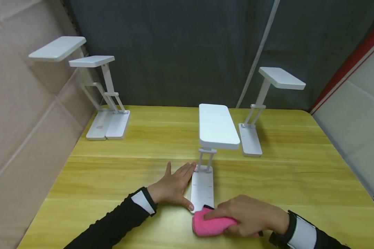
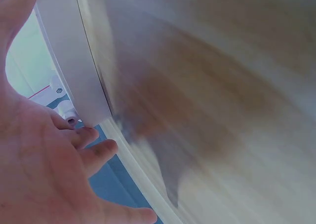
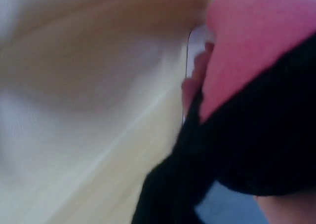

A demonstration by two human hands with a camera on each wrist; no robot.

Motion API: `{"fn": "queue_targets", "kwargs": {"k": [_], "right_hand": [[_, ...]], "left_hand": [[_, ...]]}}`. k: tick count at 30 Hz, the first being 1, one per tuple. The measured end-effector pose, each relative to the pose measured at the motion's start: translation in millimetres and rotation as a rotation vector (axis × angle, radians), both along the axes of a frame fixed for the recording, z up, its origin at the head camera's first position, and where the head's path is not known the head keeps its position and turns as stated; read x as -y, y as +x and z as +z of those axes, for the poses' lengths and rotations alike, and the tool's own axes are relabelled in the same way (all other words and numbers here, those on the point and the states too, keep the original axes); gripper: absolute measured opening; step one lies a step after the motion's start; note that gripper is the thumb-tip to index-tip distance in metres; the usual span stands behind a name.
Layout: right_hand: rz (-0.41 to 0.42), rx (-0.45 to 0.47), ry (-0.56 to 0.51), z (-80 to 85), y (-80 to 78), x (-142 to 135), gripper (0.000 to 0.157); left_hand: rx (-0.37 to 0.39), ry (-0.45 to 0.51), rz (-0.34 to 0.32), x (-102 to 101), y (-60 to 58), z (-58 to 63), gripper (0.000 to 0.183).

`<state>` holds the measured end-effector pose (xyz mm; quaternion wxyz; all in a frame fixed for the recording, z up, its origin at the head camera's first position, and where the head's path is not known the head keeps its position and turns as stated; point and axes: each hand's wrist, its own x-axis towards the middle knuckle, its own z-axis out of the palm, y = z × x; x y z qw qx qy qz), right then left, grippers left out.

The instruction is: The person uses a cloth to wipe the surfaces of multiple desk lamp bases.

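Note:
A white folding desk lamp (image 1: 219, 125) stands in the middle of the table, its flat base (image 1: 202, 188) pointing toward me. My left hand (image 1: 173, 186) lies along the left side of that base with fingers spread and fairly straight, fingertips at its edge. In the left wrist view the same hand (image 2: 47, 160) shows its palm beside the white base (image 2: 74, 51). With my right hand (image 1: 247, 215) I grip a bunched pink cloth (image 1: 210, 223) with black trim, over the base's near end. The cloth (image 3: 252, 46) fills much of the right wrist view, hiding most of the fingers.
Two similar white lamps (image 1: 91, 61) stand side by side at the table's far left. Another lamp (image 1: 282, 78) is behind the middle one to the right. A dark curtain (image 1: 168, 52) hangs behind the wooden table (image 1: 299, 173), with pale walls at both sides.

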<state>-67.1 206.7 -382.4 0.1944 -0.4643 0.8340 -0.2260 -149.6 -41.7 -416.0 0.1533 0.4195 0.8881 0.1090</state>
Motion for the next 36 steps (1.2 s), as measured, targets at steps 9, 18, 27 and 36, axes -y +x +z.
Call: {"fn": "queue_targets", "kwargs": {"k": [9,18,27,36], "right_hand": [[-0.007,-0.036,-0.102,16.8,14.9,-2,0.051],[-0.083,-0.09,-0.121,22.8,23.8,-11,0.05],[-0.24,0.045,0.034,17.9,29.8,-18,0.044],[-0.255,0.14,0.018,2.4,29.6,-17,0.046]], "left_hand": [[0.024,0.039,0.012,4,-2.9,-4.9,0.129],[-0.009,0.05,0.016,-5,-24.8,-12.1,0.128],[0.02,0.005,0.04,-28,-74.8,-14.4,0.128],[0.065,-0.054,0.112,-52,-123.7,-22.1,0.127]]}}
